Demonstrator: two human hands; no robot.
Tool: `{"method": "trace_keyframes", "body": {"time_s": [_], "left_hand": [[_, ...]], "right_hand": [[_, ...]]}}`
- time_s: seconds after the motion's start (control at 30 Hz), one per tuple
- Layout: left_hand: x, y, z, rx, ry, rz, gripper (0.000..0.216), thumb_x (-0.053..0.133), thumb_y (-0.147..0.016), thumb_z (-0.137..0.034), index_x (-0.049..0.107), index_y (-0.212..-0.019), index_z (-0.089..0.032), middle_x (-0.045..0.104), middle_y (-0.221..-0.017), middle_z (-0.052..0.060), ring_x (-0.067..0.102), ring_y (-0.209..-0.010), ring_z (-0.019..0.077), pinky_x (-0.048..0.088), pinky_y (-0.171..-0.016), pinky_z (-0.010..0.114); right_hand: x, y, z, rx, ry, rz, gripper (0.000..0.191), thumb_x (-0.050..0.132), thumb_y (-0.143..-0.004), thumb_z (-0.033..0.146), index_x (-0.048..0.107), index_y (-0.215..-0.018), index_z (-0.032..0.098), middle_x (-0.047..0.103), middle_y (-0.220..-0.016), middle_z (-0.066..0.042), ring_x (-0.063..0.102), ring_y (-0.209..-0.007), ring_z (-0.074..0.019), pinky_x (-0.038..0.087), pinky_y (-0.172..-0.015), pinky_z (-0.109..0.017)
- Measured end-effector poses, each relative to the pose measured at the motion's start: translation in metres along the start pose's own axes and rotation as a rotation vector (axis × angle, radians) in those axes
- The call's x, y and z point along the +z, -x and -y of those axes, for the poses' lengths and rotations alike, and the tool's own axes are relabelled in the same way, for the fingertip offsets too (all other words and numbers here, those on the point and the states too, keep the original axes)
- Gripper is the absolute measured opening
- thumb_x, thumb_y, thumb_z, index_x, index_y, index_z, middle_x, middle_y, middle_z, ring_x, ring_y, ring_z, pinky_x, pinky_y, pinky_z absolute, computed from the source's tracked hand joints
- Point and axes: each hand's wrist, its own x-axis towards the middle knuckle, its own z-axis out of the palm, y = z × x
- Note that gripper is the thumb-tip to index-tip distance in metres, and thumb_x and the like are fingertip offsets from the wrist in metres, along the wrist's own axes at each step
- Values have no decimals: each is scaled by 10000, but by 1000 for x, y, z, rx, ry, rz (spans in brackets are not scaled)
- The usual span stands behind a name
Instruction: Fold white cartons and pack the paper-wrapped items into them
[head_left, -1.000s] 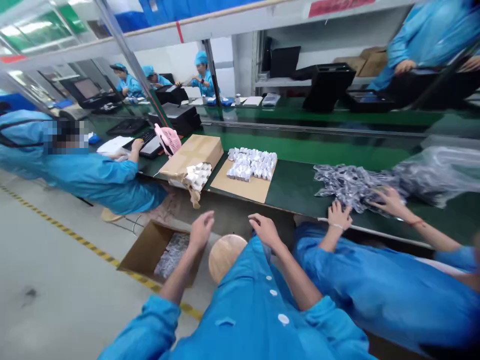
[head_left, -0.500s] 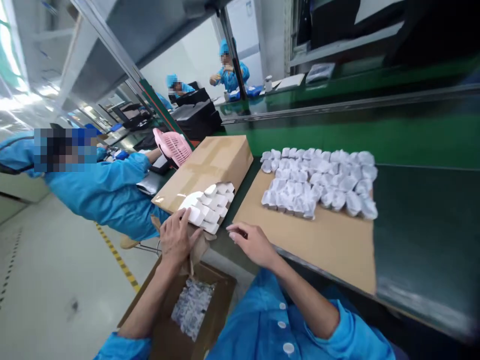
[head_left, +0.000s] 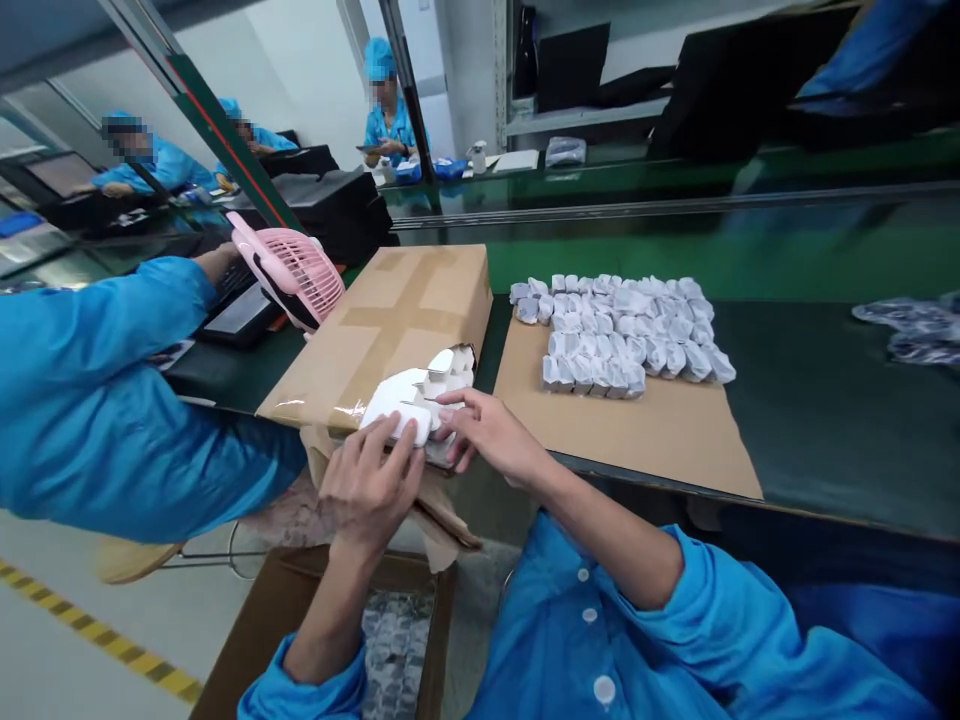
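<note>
Several small white boxes (head_left: 394,391) sit in a cluster on the near end of a taped cardboard carton (head_left: 420,283), some with thin flaps standing at their right ends. My left hand (head_left: 373,480) has its fingertips bent over the nearest white box; its thumb is mostly hidden. From the right comes my right hand (head_left: 495,432), its fingers apart and the tips against the flap ends of the same cluster. Exactly what the right fingertips touch is partly hidden. Rows of whitish wrapped pieces (head_left: 630,325) lie on a flat cardboard sheet (head_left: 675,435) to the right.
Below my left arm an open cardboard box (head_left: 247,635) holds clear-wrapped pieces; torn brown paper (head_left: 442,525) hangs above it. A pink fan (head_left: 289,262) stands left of the carton. A co-worker's blue sleeve (head_left: 112,320) is close at the left. Clear-wrapped items (head_left: 911,325) lie far right.
My right hand has moved left from beside the carton to the white boxes. My left hand has come over the nearest one. The head view has turned right.
</note>
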Motion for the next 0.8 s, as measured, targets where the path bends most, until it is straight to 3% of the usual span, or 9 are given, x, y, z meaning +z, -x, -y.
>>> {"method": "trace_keyframes", "body": {"time_s": [0.07, 0.17, 0.3, 0.4, 0.47, 0.53, 0.63, 0.73, 0.8], "left_hand": [[0, 2, 0, -21, 23, -5, 316, 728, -783, -214, 680, -1092, -177, 744, -1070, 109, 678, -963, 266, 452, -749, 337], [-13, -3, 12, -19, 167, 95, 362, 732, -807, -288, 664, -1146, -181, 728, -1117, 122, 671, -1014, 269, 479, -826, 355], [-32, -7, 33, -55, 286, 138, 425, 766, -786, -280, 647, -1181, -175, 722, -1113, 118, 668, -996, 244, 493, -855, 341], [-32, 9, 21, -159, 214, 100, 403, 788, -761, -260, 663, -1135, -181, 736, -1053, 108, 676, -943, 247, 468, -900, 380], [-28, 29, 3, -308, 190, 94, 363, 779, -773, -263, 668, -1109, -185, 746, -1008, 97, 682, -911, 245, 445, -945, 408], [-27, 49, -11, -493, 242, 164, 278, 730, -824, -253, 667, -1087, -190, 746, -972, 79, 684, -877, 218, 463, -905, 368], [-32, 65, -17, -619, 310, 282, 227, 676, -865, -238, 671, -1088, -196, 732, -975, 70, 675, -876, 196, 491, -820, 311], [-40, 58, -18, -550, 286, 314, 326, 660, -858, -188, 648, -1183, -174, 714, -1055, 102, 660, -960, 219, 500, -869, 331], [-42, 46, -23, -434, 286, 318, 373, 622, -853, -120, 629, -1224, -161, 695, -1159, 123, 638, -1088, 241, 477, -973, 373]], "right_hand": [[9, -7, -1, 25, -15, -23, 384, 585, -906, 443, 518, -1168, 171, 636, -752, 3, 593, -491, -110, 490, -412, -223], [16, -11, -5, 44, 65, -36, 423, 590, -903, 467, 497, -1198, 179, 595, -680, 38, 589, -476, -106, 494, -426, -217], [3, -5, -11, 63, 117, -4, 456, 597, -893, 459, 493, -1242, 185, 624, -740, 20, 616, -527, -109, 503, -465, -220], [-18, 1, -23, 57, 137, -143, 401, 570, -897, 431, 530, -1203, 174, 660, -826, -19, 628, -589, -118, 510, -502, -237], [-26, 5, -35, 49, 199, -239, 325, 559, -897, 383, 574, -1141, 168, 661, -870, -34, 634, -673, -130, 519, -551, -252], [-23, 9, -45, 7, 316, -244, 284, 585, -878, 309, 597, -1131, 180, 666, -962, -46, 633, -768, -139, 534, -639, -277], [-7, 13, -52, -156, 575, -239, 382, 631, -850, 220, 565, -1227, 211, 649, -1084, -57, 620, -829, -146, 544, -742, -320], [4, 11, -49, -499, 960, -288, 549, 640, -877, 243, 446, -1389, 195, 599, -1233, -137, 610, -1014, -228, 549, -840, -398], [4, 3, -46, -800, 1246, -263, 555, 594, -918, 235, 404, -1437, 182, 542, -1350, -178, 544, -1193, -291, 517, -935, -449]]}}
